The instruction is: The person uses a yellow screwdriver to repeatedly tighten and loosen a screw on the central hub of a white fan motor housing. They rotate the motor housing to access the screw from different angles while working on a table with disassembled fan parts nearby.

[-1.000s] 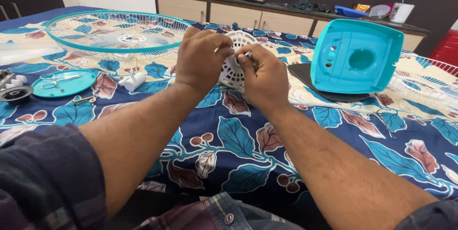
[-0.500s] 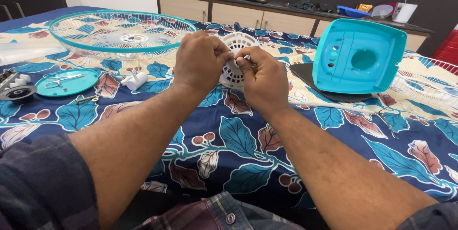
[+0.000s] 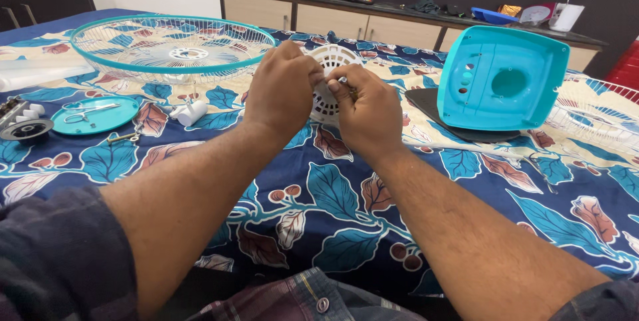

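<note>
Both hands, left hand [image 3: 283,91] and right hand [image 3: 365,109], pinch a white round grille [image 3: 327,61]. A blue cover [image 3: 500,80] stands at three o'clock.

- White vented part [image 3: 327,81] that I see pinched between left hand [image 3: 279,91] and right hand [image 3: 366,111]: moulded plastic, slotted, matt.
- Turquoise housing [image 3: 502,78]: smooth plastic, slight sheen on the flat faces.
- Black plate [image 3: 452,125] under it: matt, looks like plastic; can't confirm.
- Fan guard [image 3: 170,48]: thin white wire, looks metal, with a turquoise plastic rim.
- Tablecloth [image 3: 333,194]: printed woven cloth, leaf pattern, matt, soft creases.
- Round turquoise cap [image 3: 93,115]: smooth glossy plastic.
- Sideboard [image 3: 319,18]: pale wood-look fronts, dark top.
- My sleeves: dark checked fabric.
</note>
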